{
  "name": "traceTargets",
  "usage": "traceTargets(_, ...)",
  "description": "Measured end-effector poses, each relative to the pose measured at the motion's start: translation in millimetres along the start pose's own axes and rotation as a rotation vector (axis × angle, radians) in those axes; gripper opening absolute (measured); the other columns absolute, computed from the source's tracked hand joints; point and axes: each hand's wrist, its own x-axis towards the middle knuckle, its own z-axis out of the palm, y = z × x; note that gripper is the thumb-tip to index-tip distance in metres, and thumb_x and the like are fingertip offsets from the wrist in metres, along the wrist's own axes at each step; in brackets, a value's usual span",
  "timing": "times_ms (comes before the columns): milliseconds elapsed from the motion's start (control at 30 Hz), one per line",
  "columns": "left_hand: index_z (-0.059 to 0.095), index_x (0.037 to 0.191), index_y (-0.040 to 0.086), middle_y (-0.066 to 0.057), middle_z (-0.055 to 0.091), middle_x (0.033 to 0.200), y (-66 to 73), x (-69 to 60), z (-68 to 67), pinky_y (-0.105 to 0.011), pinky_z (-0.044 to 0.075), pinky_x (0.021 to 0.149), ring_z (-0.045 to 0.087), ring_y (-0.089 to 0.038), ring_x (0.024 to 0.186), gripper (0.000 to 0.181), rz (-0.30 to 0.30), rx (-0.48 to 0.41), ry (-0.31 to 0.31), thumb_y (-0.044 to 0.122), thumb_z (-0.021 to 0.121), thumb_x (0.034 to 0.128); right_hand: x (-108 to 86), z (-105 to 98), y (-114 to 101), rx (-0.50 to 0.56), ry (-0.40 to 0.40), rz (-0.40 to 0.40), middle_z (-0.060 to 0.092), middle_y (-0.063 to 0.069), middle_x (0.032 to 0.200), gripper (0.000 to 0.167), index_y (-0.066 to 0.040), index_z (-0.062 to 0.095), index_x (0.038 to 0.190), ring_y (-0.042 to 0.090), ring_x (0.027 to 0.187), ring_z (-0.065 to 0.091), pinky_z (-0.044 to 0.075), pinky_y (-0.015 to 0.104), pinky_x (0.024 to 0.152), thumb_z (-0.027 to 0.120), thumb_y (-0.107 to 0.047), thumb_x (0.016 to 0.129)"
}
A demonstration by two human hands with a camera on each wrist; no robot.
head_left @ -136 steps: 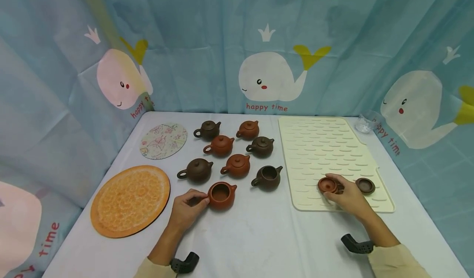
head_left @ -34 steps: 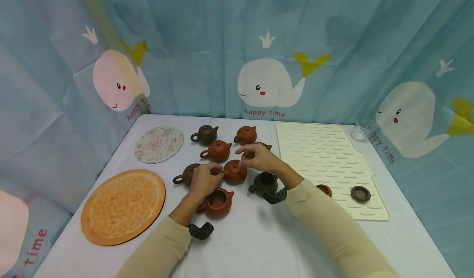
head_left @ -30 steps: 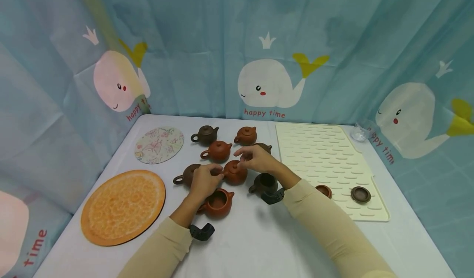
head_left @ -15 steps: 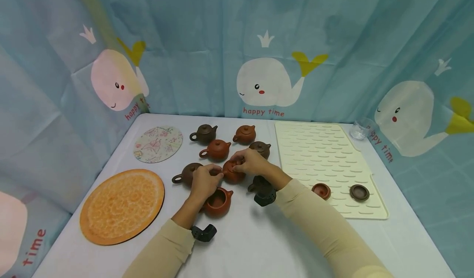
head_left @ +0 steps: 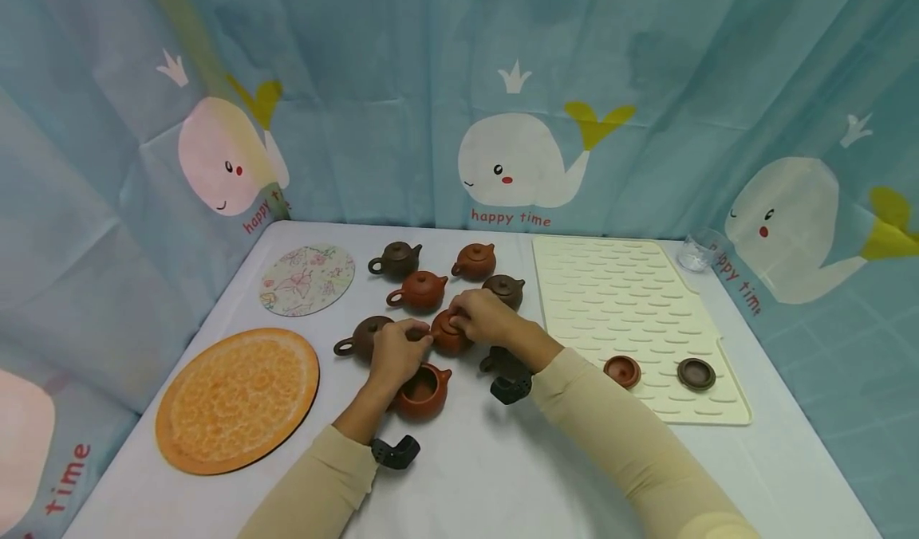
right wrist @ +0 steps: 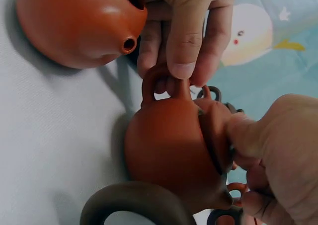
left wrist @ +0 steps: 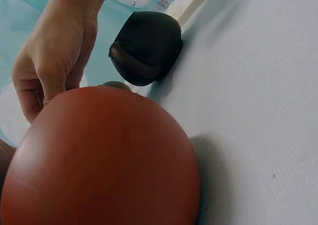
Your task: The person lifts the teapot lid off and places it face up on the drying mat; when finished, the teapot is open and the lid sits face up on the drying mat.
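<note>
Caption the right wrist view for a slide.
Left hand grips the handle of a red teapot; right hand pinches its lid.

Muted, even light casts soft shadows on the cloth [head_left: 459, 475]; wrist views look dimmer.

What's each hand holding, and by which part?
The left hand pinches a reddish teapot by its handle; the right hand grips its lid, exact spot hidden.

White-clothed table [head_left: 488, 475], four red-brown teapots [head_left: 475, 262] mid-table, four dark-brown teapots [head_left: 397, 262] among them, orange round mat [head_left: 237, 399] left, floral mat [head_left: 307, 280] behind it, cream ribbed mat [head_left: 610, 292] right, clear cup [head_left: 693, 258] beside its far corner.
</note>
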Motion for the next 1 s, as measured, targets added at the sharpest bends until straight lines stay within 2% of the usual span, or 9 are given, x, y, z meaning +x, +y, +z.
traceTargets(233,0.075,0.099,0.006,-0.002,0.071,0.091,-0.9,0.1,1.3,-0.047,0.042,0.089,0.058,-0.029,0.103,0.015,0.023,0.005,0.006,0.009,0.075,0.0840,-8.7,0.4,3.5,0.145,0.173,0.017,0.064,-0.004,0.082,0.007,-0.010,0.068,0.095,0.009,0.071,0.057,0.047,0.027,0.065,0.064,-0.016,0.095)
traceTargets(367,0.075,0.097,0.007,-0.002,0.071,0.089,-0.5,-0.3,1.6,-0.046,0.043,0.087,0.059,-0.028,0.100,0.013,0.028,0.010,0.011,0.008,0.075,0.0838,-12.0,1.4,6.1,0.293,0.267,0.063,0.066,-0.005,0.079,0.007,-0.010,0.071,0.093,0.009,0.069,0.058,0.048,0.028,0.063,0.065,-0.015,0.094)
traceTargets(467,0.075,0.095,0.007,-0.002,0.071,0.087,-0.2,-0.7,1.8,-0.043,0.045,0.084,0.061,-0.026,0.097,0.011,0.029,0.009,0.017,0.007,0.075,0.0835,-14.4,0.6,6.5,0.518,0.311,0.108,0.067,0.000,0.077,0.007,-0.006,0.070,0.092,0.016,0.067,0.061,0.051,0.033,0.062,0.066,-0.011,0.092)
traceTargets(567,0.075,0.095,0.007,-0.002,0.070,0.087,-0.2,-0.8,2.2,-0.041,0.046,0.083,0.062,-0.023,0.094,0.011,0.031,0.005,0.021,0.007,0.074,0.0838,-16.8,-1.1,6.6,0.816,0.342,0.156,0.065,0.009,0.077,0.008,0.001,0.064,0.096,0.024,0.066,0.061,0.053,0.038,0.061,0.063,-0.005,0.089)
traceTargets(633,0.075,0.095,0.007,-0.002,0.070,0.087,-0.6,-0.7,2.5,-0.041,0.046,0.082,0.062,-0.022,0.093,0.011,0.032,0.004,0.021,0.006,0.074,0.0841,-18.3,-2.2,7.1,1.020,0.349,0.168,0.061,0.013,0.079,0.017,0.004,0.057,0.105,0.026,0.067,0.059,0.052,0.038,0.061,0.058,0.000,0.088)
traceTargets(733,0.075,0.096,0.007,-0.001,0.070,0.087,-1.2,-0.9,2.4,-0.041,0.047,0.082,0.062,-0.022,0.093,0.011,0.031,0.000,0.022,0.006,0.073,0.0844,-21.2,-5.4,6.1,1.252,0.331,0.176,0.058,0.014,0.083,0.036,0.004,0.048,0.124,0.024,0.068,0.055,0.049,0.034,0.061,0.050,0.003,0.088)
traceTargets(800,0.075,0.095,0.007,-0.002,0.070,0.087,-1.3,-1.0,2.1,-0.041,0.047,0.082,0.063,-0.022,0.092,0.011,0.033,0.000,0.024,0.006,0.073,0.0844,-23.5,-7.8,4.6,1.367,0.303,0.183,0.057,0.014,0.084,0.045,0.003,0.044,0.135,0.022,0.067,0.054,0.047,0.033,0.061,0.047,0.003,0.090)
traceTargets(867,0.075,0.095,0.007,-0.002,0.070,0.087,-1.2,-1.4,1.9,-0.042,0.047,0.081,0.063,-0.022,0.092,0.011,0.035,0.000,0.026,0.007,0.073,0.0843,-25.7,-10.6,2.2,1.450,0.280,0.197,0.056,0.013,0.086,0.048,0.004,0.041,0.139,0.020,0.065,0.053,0.047,0.032,0.061,0.045,0.001,0.092)
traceTargets(1000,0.075,0.095,0.007,-0.002,0.070,0.087,-0.9,-1.3,2.3,-0.042,0.047,0.081,0.063,-0.022,0.092,0.010,0.041,0.007,0.026,0.007,0.073,0.0846,-29.0,-14.2,-0.8,1.596,0.261,0.212,0.055,0.011,0.087,0.039,0.001,0.045,0.133,0.019,0.065,0.053,0.048,0.030,0.062,0.042,-0.004,0.095)
